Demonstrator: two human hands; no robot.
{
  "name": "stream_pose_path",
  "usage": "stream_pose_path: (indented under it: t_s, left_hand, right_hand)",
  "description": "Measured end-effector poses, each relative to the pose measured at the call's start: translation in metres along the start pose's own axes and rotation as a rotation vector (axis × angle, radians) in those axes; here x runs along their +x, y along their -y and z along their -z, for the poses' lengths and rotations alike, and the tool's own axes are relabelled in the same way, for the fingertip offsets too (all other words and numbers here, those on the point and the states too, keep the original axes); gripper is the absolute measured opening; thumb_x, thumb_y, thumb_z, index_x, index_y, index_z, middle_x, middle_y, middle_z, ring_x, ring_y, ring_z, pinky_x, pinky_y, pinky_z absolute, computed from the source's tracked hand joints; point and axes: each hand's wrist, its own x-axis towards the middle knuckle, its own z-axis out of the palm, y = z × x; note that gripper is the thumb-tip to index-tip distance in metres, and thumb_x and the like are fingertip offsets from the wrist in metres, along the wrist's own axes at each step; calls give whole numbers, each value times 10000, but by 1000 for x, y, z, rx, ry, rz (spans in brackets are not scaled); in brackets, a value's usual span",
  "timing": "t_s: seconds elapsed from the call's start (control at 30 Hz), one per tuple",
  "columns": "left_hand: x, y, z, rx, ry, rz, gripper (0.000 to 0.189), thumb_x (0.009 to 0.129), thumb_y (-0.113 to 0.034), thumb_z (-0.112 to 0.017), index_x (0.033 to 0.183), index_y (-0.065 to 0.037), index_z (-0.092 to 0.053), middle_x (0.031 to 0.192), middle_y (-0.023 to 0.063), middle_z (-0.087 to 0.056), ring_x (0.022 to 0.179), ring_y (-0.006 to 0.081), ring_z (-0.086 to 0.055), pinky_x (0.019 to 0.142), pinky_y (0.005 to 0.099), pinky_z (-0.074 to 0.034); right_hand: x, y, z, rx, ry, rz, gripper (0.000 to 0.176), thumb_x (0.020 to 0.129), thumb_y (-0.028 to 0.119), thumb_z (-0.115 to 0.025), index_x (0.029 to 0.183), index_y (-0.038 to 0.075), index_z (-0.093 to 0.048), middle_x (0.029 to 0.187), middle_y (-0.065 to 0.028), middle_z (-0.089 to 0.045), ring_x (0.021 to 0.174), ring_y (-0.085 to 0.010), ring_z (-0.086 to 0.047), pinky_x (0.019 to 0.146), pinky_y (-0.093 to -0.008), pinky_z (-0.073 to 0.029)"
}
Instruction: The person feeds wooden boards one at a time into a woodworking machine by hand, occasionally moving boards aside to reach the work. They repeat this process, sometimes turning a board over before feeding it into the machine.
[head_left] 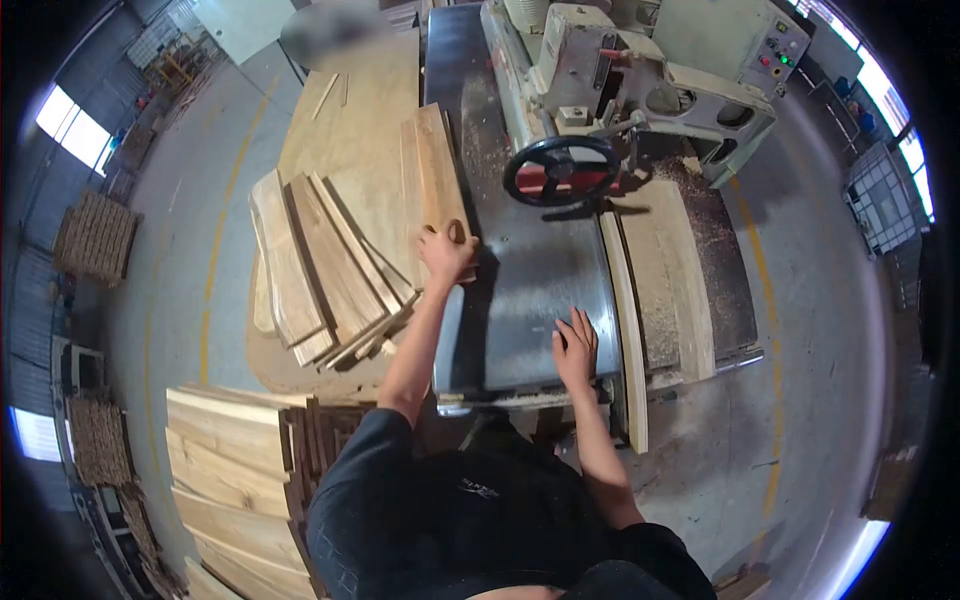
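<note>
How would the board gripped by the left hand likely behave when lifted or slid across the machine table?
The board looks like a thick, straight plank, so probably stiff, not floppy. Its length beyond the left hand, which grips only the near end, suggests it would feel end-heavy. The machine table is smooth, shiny metal, so it should slide easily.

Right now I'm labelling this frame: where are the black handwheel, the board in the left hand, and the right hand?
black handwheel (559, 169): head view, hub.
board (435, 170): head view, middle face.
right hand (575, 346): head view, back.
</note>
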Motion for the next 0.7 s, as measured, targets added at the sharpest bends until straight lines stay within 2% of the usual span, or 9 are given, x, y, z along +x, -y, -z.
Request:
stream_pose_path:
  t_s: [0.07, 0.1, 0.13, 0.23, 0.37, 0.43, 0.5, 0.57, 0.7]
  left_hand:
    - [-59, 23, -11, -200, -130, -180, 633, 760, -284, -857, 1345, -166, -647, 1274, 251, -594, 1143, 373, -621, 928, 452, -529]
    - [-101, 23, 8, -981, 97, 48, 612, 768, -132, -840, 1340, -91, -627, 1191, 186, -630, 965, 270, -682, 723, 348, -565]
    - [-133, 39, 2, -1065, 24, 130, 567, 850, -61, -772, 1380, -52, -571, 1166, 139, -637, 829, 185, -679, 592, 254, -519]
    - [-222, 56, 10, -1132, 83, 287, 530, 974, -115, -669, 1471, -66, -491, 1171, 126, -668, 980, 169, -653, 761, 279, -525]
    - [-295, 55, 7, -803, -86, 217, 493, 939, -172, -702, 1372, 22, -566, 1222, 193, -658, 1114, 249, -618, 957, 387, -502]
    - [-312, 43, -4, -651, -181, 135, 510, 924, -199, -718, 1346, 47, -569, 1203, 199, -655, 1129, 274, -603, 994, 418, -474]
    - [-299, 25, -29, -296, -251, -185, 599, 885, -250, -760, 1369, 36, -554, 1297, 274, -591, 1208, 414, -560, 1058, 489, -435]
    - [-291, -9, -41, -225, -275, -135, 681, 847, -328, -790, 1393, 0, -551, 1361, 302, -539, 1272, 467, -506, 1099, 531, -383]
    - [-271, -39, -87, -387, -88, -165, 745, 855, -325, -766, 1447, 31, -486, 1500, 350, -432, 1403, 523, -389, 1161, 547, -326]
  right_hand:
    - [-12, 2, 8, 303, 103, -121, 313, 1025, 235, -603, 1260, 58, -711, 1523, -134, -519, 1469, -333, -386, 1190, -492, -320]
    - [-19, 2, 14, 388, 176, -184, 320, 1029, 257, -615, 1263, 59, -707, 1504, -150, -531, 1474, -335, -376, 1164, -477, -368]
    - [-26, 2, 21, 520, 199, -191, 320, 1030, 263, -617, 1262, 61, -707, 1485, -156, -546, 1459, -334, -400, 1135, -463, -404]
    - [-61, 4, 23, 697, 86, -311, 350, 1022, 293, -635, 1264, 40, -649, 1409, -189, -480, 1186, -365, -608, 972, -462, -516]
    - [-80, 20, 97, 160, 152, -281, 411, 965, 316, -679, 1300, 79, -648, 1491, -251, -400, 1272, -447, -512, 1046, -484, -473]
    - [-90, 21, 124, 87, 456, -418, 421, 971, 317, -659, 1339, 116, -626, 1499, -255, -410, 1312, -443, -492, 1077, -480, -454]
    - [-83, 14, 140, 45, 507, -321, 485, 952, 330, -673, 1366, 86, -600, 1514, -259, -402, 1360, -446, -456, 1104, -479, -434]
    - [-75, -1, 108, -9, 241, 79, 626, 914, 365, -705, 1431, 57, -534, 1551, -272, -364, 1443, -448, -365, 1160, -507, -373]
    - [-101, -14, 96, -229, 409, 288, 855, 892, 387, -723, 1522, -58, -354, 1625, -287, -263, 1537, -422, -209, 1238, -539, -217]
